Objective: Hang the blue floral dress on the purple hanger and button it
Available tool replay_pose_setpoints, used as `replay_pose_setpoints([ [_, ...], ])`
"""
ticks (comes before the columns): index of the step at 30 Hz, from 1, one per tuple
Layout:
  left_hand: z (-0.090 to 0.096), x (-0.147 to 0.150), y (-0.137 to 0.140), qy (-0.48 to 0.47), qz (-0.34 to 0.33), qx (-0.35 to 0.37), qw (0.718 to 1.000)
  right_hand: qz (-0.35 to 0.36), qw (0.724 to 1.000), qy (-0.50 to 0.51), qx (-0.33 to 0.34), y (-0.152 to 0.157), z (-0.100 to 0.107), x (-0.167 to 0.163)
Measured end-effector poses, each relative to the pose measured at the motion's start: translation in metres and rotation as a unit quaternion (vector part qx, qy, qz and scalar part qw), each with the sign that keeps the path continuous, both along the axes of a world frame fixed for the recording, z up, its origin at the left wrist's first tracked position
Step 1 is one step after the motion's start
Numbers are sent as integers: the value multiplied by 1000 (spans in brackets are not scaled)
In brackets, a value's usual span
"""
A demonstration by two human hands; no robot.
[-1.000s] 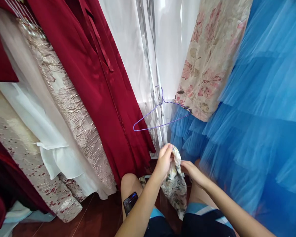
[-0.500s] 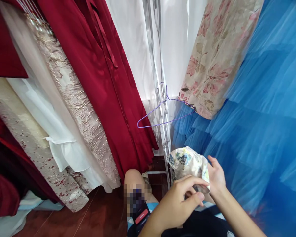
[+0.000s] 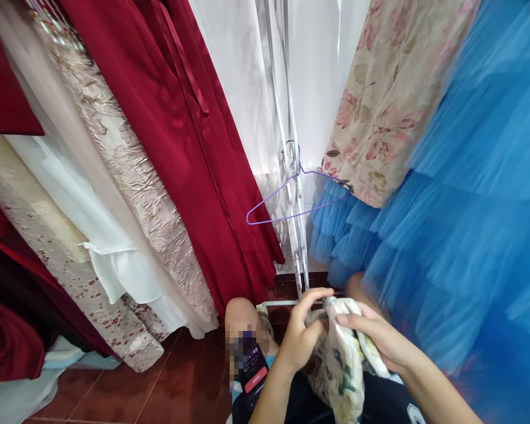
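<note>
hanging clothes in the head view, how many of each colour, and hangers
red dress: 1
blue tulle dress: 1
floral dress: 1
silver patterned dress: 1
empty purple hanger: 1
total: 5
Both hands hold a floral cloth.

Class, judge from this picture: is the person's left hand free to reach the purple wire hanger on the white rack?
Probably not at once: the left hand grips the floral cloth with the right hand. The purple hanger hangs unobstructed above.
</note>
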State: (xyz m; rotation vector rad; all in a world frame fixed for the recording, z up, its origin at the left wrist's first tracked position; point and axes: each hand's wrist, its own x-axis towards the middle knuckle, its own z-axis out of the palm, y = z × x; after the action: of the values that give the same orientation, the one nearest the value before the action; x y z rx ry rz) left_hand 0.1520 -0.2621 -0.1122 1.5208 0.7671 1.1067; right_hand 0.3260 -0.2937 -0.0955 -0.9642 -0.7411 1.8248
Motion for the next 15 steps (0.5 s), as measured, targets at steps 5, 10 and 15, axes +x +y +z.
replay_pose_setpoints([
  [5,4,5,-9,-19,-77,-75,994,61,993,-47,88,0,3,-5],
  [10,0,-5,3,-36,-116,-102,987,99,974,-99,177,1,12,-1],
  [15,7,-27,15,-57,-120,-110,985,95,969,-80,213,-1,21,-1],
])
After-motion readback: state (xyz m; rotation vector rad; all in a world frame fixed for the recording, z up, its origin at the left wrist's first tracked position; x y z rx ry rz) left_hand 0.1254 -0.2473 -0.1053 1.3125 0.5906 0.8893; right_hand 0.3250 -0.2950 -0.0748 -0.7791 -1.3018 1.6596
